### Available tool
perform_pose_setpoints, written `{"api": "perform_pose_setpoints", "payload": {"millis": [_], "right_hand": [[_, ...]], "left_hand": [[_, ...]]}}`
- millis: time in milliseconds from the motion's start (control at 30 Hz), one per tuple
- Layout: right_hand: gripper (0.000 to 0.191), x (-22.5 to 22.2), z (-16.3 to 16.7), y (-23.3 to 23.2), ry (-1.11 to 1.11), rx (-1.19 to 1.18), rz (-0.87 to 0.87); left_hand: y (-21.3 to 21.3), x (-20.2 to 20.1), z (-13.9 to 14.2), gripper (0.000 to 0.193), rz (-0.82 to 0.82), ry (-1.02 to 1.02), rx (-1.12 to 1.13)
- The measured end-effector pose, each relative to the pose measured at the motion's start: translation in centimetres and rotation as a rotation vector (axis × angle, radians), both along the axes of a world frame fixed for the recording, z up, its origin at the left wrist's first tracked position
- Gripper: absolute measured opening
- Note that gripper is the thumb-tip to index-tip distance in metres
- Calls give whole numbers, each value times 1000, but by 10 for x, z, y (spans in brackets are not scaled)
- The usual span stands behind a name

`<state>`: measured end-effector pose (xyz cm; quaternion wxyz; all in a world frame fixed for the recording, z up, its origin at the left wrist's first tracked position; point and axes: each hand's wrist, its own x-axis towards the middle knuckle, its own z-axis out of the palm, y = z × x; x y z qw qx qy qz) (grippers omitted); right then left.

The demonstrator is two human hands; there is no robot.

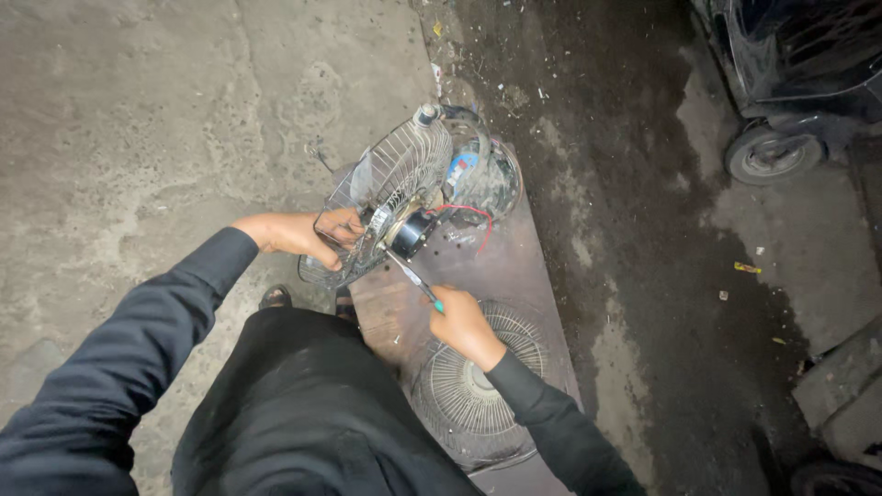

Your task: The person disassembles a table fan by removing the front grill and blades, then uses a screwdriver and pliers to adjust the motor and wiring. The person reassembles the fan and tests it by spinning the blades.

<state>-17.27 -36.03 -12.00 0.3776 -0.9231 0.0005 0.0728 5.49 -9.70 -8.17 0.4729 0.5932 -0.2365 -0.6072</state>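
- The left hand is closed on the wire fan guard — the fingers are hooked through the wires at its lower edge, and the guard is held tilted up off the board.
- The right hand is wrapped tight around a screwdriver with a teal bit on its handle.
- The screwdriver is seen as a long thin line. From the right hand it runs up and to the left, and its tip is at the small round motor in the middle of the guard.
- So the motor lies up and left of the right-hand grip, along the same line as the tool. It lies just to the right of the left-hand grip, very near it.
- The left hand is the nearer one to the motor — the right hand is kept back at the far end of the tool.
- Whether the tip is set in a screw cannot be told; it is too small to see.
- A red wire is looped beside the motor, on the side away from the left hand.
- A second round guard is laid flat on the brown board, right under the right wrist.
- A dark wheel is seen far off to the right, on the dirty ground.
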Motion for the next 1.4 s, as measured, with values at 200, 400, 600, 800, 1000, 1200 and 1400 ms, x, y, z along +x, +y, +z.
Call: {"api": "perform_pose_setpoints", "payload": {"millis": [200,400,600,800,1000,1200,1400], "right_hand": [[27,28,16,-8,851,851,-225],[25,46,36,-4,880,831,-190],[22,51,25,-11,894,1061,-194],[29,51,14,-16,1137,1460,-365],[23,41,18,-8,1189,1762,-357],[29,10,34,24,57,-163,20],[51,9,42,27,-289,-638,127]], "left_hand": [[-2,-1,0,64,-17,25,1],[-2,1,4,66,-1,46,9],[-1,3,6,67,-5,44,17],[-1,8,5,63,-39,-14,-16],[0,10,9,64,-29,38,-37],[1,14,13,66,-13,16,-45],[-2,12,14,63,-39,23,-71]]}}
